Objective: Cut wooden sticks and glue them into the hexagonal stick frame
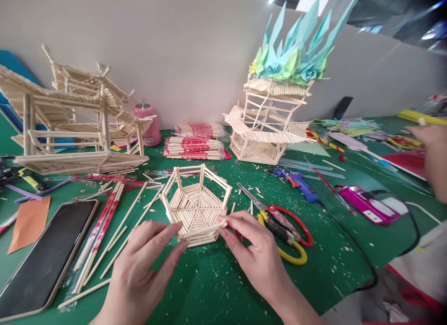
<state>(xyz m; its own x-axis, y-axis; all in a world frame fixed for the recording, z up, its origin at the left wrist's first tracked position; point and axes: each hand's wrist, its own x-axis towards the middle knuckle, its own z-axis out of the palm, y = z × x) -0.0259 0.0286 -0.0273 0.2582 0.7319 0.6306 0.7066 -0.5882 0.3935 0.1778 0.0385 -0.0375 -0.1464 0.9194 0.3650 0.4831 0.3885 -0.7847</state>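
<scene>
A six-sided stick basket (196, 205) is sitting on the green table (216, 287), at the centre of the view. The left hand (143, 264), at 7 o'clock of it, is touching its near rim with thumb and forefinger, not closed around it. The right hand (253, 253), at 4 o'clock, is pinching the rim's right corner between thumb and fingertip.

Scissors (279, 222) are lying at 3 o'clock of the basket, a blue glue gun (296, 183) at 2 o'clock. A phone (47, 255) is resting at 8 o'clock, loose sticks (115, 232) between it and the basket. Another person's hand (435, 152) is showing at the right edge.
</scene>
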